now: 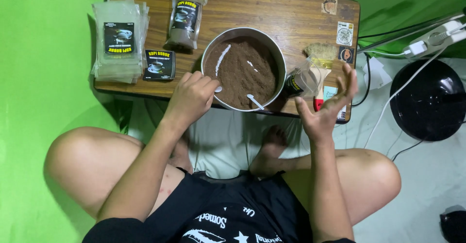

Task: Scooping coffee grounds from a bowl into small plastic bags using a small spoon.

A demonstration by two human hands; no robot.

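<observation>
**Left hand on the bowl rim, right hand open beside a loose pouch**

Bowl (243, 68): round metal, full of brown powder, sits on the near half of the low wooden table (291, 10), directly ahead of the person, between the two hands. Two small white spoons in it: one lies in the powder near the near rim (254, 101), handle running diagonally toward the person; a second (222, 60) lies half buried on the left side, long axis roughly front to back

Left hand (191, 97): closer of the two, touching the bowl's left near rim. Fingers curled together; a bit of white shows at the fingertips, cannot tell if it is pinching something or just resting on the rim

Right hand (330, 105): fingers spread wide, palm turned inward, holding nothing that I can confirm. It's over the table's right near corner, just right of the bowl

Clear pouch (303, 80): dark label, blurred, sits between bowl and right hand, just off the fingers. Contact not clear. Long axis points from the bowl rim toward the right hand

Also on the table: brush with pale bristles and red handle (319, 58) behind the pouch, one filled pouch (186, 17) standing at the far left-centre, a stack of empty pouches (119, 39) at the left edge, a small pile of dark labels (160, 64) beside it
</observation>
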